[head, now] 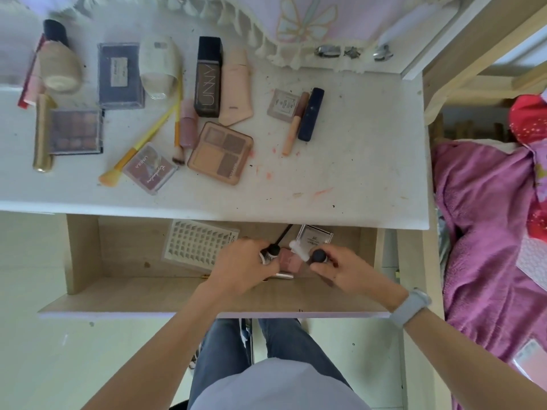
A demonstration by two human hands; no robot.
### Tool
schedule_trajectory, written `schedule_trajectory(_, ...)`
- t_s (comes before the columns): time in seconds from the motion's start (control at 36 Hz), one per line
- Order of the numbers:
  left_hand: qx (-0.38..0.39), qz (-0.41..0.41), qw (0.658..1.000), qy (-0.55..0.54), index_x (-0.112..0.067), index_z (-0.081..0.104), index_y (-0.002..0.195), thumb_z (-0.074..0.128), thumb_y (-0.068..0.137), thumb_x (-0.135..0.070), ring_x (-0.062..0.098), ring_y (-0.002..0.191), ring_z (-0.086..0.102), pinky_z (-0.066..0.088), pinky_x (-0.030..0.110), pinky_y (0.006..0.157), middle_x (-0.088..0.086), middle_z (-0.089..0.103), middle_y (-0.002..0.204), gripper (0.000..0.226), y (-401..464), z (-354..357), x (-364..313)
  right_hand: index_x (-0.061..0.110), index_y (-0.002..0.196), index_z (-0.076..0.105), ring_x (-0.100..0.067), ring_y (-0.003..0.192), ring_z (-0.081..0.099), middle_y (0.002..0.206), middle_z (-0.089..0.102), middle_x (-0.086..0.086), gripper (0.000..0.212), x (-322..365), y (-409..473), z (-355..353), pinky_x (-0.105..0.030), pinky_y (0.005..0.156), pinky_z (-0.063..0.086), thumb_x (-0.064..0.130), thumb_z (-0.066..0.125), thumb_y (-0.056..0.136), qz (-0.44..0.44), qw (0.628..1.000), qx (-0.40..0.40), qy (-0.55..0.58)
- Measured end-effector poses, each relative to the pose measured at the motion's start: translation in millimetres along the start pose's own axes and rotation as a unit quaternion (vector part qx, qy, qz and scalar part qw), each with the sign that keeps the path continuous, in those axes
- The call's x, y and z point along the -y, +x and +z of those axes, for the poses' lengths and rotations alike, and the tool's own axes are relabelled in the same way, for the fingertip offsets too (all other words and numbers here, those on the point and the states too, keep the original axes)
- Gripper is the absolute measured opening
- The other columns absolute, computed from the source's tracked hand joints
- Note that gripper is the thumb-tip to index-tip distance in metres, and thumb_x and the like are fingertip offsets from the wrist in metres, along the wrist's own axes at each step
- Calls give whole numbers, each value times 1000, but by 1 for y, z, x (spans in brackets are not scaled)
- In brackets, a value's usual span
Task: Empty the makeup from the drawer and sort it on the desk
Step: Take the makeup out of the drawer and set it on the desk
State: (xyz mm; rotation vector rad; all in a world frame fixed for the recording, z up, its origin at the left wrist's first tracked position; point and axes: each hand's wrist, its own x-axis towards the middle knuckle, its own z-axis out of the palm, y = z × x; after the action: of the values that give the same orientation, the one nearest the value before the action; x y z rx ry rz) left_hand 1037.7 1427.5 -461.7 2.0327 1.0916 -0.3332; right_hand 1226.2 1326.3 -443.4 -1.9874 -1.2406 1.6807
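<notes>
The wooden drawer [124, 288] stands pulled out under the white desk [340, 179]. Both hands are inside it. My left hand [241, 266] grips a small black-capped tube [270, 253]. My right hand [346, 269] grips a dark round-capped bottle [318, 256]. Between the hands lies a pink compact [288, 260], with a white boxed item [315, 235] behind it and a false-lash tray [196, 242] to the left. On the desk lie palettes [220, 152], a dark foundation bottle [208, 76], a pink tube [236, 84], brushes [142, 146] and lip products [310, 113].
A bed with a purple blanket [488, 232] stands close on the right. A frilled cloth [266, 39] hangs over the desk's far edge, with hair clips [327, 51] beside it. My legs are under the drawer front [207, 314].
</notes>
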Motion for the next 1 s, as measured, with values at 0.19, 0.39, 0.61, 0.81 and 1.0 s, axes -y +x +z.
schedule_trajectory(0.19, -102, 4, 985, -142, -26, 53, 72, 61, 83, -38, 8, 58, 51, 40, 23, 56, -11, 56, 61, 18, -4, -67, -50, 9, 94, 60, -19, 67, 66, 79, 68, -23, 8, 61, -6, -47, -26, 76, 54, 11, 52, 93, -54, 970, -123, 203)
schedule_trajectory(0.39, -249, -49, 964, -74, -16, 57, 92, 55, 88, -43, 17, 76, 56, 36, 28, 59, -4, 59, 78, 27, 50, -114, -68, 9, 95, 59, -24, 80, 65, 84, 67, -8, 16, 79, 46, -85, -35, 76, 54, 24, 54, 91, 18, 929, -327, 173)
schedule_trajectory(0.61, -234, -51, 970, 47, -9, 55, 107, 52, 89, -50, 28, 87, 59, 49, 40, 73, 8, 61, 100, 44, 95, -130, -81, 9, 91, 53, -27, 83, 57, 89, 60, -9, 28, 84, 83, -108, -32, 70, 45, 37, 53, 91, 45, 925, -374, 40)
schedule_trajectory(0.81, -262, -2, 965, -2, -7, 51, 123, 57, 92, -29, 30, 109, 45, 42, 36, 84, 15, 43, 121, 39, 96, -118, -72, 10, 127, 43, -30, 93, 61, 108, 59, -12, 43, 77, 83, -106, -44, 84, 52, 29, 54, 90, 37, 931, -357, 71)
schedule_trajectory(1.0, -303, 38, 949, -82, -7, 50, 124, 64, 85, -7, 26, 104, 48, 38, 26, 83, 11, 37, 124, 41, 72, -90, -62, 12, 134, 40, -21, 102, 51, 117, 51, -10, 45, 77, 79, -95, -27, 87, 36, 21, 52, 91, -15, 929, -371, 13)
